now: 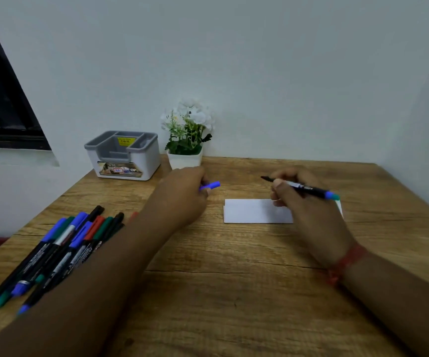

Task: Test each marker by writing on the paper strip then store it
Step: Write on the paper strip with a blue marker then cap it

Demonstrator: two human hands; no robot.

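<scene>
Marker (303,187) in black, uncapped, is what I see gripped in the right hand (308,210). Its long axis runs nearly level across the head view: the dark writing tip juts out past the fingers toward the left, and the blue tail end sticks out the other side, toward the right and slightly lower. The fingers curl round the barrel near the tip end. That hand hovers over the right part of the white paper strip (257,211), which lies flat on the wooden table (221,279) with its long side running left to right; I cannot tell whether the tip touches the paper. A red band (347,264) circles that wrist.

To the left of that grip, the left hand (182,197) pinches a blue cap (212,185), which pokes out from the fingertips pointing right, toward the marker's tip. The forearm stretches in from the lower left.

Further left of both grips, a heap of capped markers (61,251) lies fanned on the table. Behind the left hand stand a grey and white organiser (124,155) and a small potted plant (186,135) against the wall.
</scene>
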